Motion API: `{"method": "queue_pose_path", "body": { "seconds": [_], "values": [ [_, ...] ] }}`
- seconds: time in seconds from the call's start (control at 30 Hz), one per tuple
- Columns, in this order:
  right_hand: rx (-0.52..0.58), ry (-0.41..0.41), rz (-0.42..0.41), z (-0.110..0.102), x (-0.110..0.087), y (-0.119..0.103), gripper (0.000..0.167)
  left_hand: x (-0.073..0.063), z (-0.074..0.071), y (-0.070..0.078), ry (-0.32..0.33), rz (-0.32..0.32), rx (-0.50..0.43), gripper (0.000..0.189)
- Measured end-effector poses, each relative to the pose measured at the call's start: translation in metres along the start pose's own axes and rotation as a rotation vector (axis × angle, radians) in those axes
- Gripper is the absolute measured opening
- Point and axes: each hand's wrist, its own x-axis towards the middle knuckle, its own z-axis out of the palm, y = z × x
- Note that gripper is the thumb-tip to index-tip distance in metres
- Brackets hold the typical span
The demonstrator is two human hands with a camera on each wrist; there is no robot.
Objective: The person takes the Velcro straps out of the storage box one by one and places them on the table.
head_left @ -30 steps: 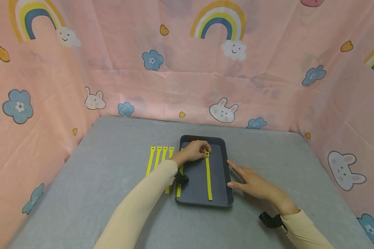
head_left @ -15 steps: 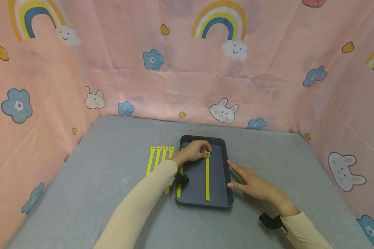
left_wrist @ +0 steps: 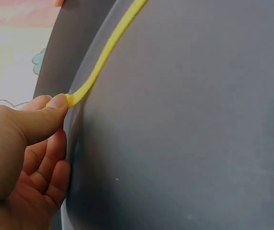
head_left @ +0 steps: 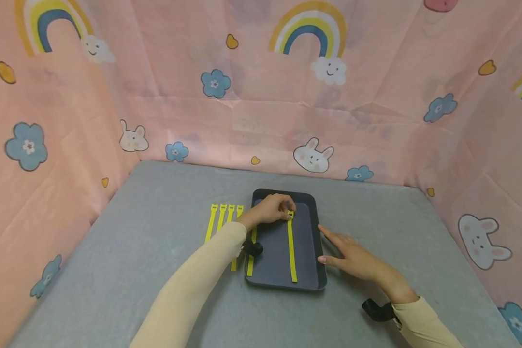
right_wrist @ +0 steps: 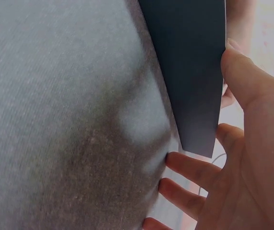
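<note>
My left hand (head_left: 275,209) reaches over a dark grey tray (head_left: 305,241) and pinches the slotted end of a yellow hook-and-loop cable tie (head_left: 292,251). The tie runs lengthwise down the tray toward me. In the left wrist view, thumb and forefinger grip the end of the tie (left_wrist: 109,48) by the tray's far wall. Another yellow cable tie (head_left: 250,268) lies along the tray's left side, partly hidden by my wrist. At the tray's right wall, my right hand (head_left: 352,256) has its fingers extended; in the right wrist view its thumb touches the rim of the tray (right_wrist: 189,72).
Left of the tray, several yellow cable ties (head_left: 210,224) lie side by side on the grey tabletop (head_left: 148,227), partly covered by my left sleeve (head_left: 195,285). A pink printed cloth (head_left: 252,121) hangs around the back and sides. Each wrist carries a black camera mount (head_left: 376,310).
The near end of the pinched cable tie has swung slightly left and then back right. My left hand has risen a little. The right hand keeps its place at the tray.
</note>
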Motion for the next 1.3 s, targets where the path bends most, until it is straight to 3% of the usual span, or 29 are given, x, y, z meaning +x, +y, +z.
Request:
{"method": "queue_pose_path", "body": {
  "seconds": [0.93, 1.3],
  "values": [
    [-0.001, 0.006, 0.007, 0.002, 0.001, 0.005, 0.086, -0.005, -0.011, 0.007, 0.037, 0.022, -0.093, 0.026],
    [0.001, 0.005, 0.007, 0.002, 0.002, 0.004, 0.086, -0.009, -0.023, 0.013, 0.049, 0.042, -0.166, 0.029]
  ]
}}
